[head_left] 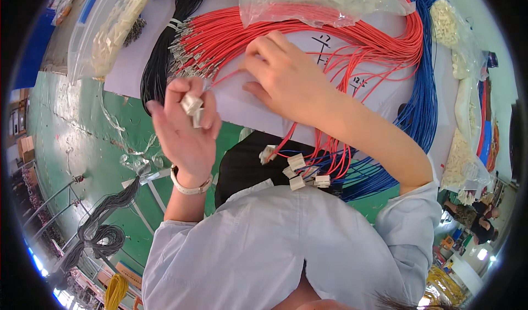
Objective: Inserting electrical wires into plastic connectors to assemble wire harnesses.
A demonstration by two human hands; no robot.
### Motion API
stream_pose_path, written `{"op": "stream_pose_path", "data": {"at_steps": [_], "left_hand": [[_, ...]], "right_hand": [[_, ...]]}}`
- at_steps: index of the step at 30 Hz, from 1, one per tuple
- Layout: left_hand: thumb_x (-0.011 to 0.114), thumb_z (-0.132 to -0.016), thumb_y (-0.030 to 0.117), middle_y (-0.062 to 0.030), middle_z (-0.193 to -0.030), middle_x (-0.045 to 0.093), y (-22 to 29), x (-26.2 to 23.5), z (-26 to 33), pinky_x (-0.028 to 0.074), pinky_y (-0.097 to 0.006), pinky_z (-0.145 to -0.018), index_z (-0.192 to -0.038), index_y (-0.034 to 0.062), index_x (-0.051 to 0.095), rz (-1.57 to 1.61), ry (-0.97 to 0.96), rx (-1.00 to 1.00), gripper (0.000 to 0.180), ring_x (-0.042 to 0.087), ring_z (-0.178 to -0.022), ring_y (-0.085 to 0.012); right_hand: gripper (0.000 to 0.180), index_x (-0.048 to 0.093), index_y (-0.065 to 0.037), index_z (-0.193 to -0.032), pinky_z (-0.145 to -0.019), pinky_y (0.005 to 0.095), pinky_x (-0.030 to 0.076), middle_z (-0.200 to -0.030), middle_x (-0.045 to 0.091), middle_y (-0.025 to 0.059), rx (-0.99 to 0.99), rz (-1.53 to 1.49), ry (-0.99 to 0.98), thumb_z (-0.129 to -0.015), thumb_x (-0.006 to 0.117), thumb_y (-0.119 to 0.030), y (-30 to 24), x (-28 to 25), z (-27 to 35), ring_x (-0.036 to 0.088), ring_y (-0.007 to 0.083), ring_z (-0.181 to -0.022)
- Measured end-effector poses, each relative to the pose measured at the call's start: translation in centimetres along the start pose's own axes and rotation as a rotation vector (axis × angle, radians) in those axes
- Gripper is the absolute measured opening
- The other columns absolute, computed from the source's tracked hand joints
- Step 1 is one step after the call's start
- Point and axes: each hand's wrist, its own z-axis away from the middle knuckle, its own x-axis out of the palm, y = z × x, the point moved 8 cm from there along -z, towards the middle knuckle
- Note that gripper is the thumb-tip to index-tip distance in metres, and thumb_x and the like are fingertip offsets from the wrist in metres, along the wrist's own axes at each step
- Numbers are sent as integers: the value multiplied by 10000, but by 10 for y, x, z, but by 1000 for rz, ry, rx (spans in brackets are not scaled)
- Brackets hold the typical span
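Nearest the body, wired white housings [297, 162] hang on red and blue leads over the edge of the surface [239, 103]. Beyond them, the left hand [188, 136] is turned palm up, its fingers curled around small white connectors [191, 104]. To its right, the right hand [286, 81] is bent, fingertips near a single red wire [224, 78]; whether they pinch it cannot be told. Farther off lies a red wire bundle [231, 25] with metal-tipped ends, a black wire bundle [155, 68] to its left, and a clear bag [324, 10] partly over it.
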Motion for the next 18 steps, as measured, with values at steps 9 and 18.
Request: {"op": "stream_pose_path", "data": {"at_steps": [9, 18], "left_hand": [[382, -834, 129, -62, -1042, 440, 2, 3, -1, 297, -234, -518, -1197, -13, 433, -68, -117, -22, 393, 389, -652, -105], [491, -1029, 181, -87, -909, 557, 15, 7, 6, 306, -183, -477, -1267, -11, 436, -382, -132, 234, 311, 379, -537, -46]], "right_hand": [[234, 561, -31, -919, -816, 381, 493, -974, 572, 93, 214, -278, -154, -761, 730, -70, 13, -1, 1, 570, 305, -965], [124, 578, -24, -923, -630, 379, 494, -784, 612, 93, 216, -242, -196, -861, 670, -81, 6, 10, 3, 614, 265, -699]]}}
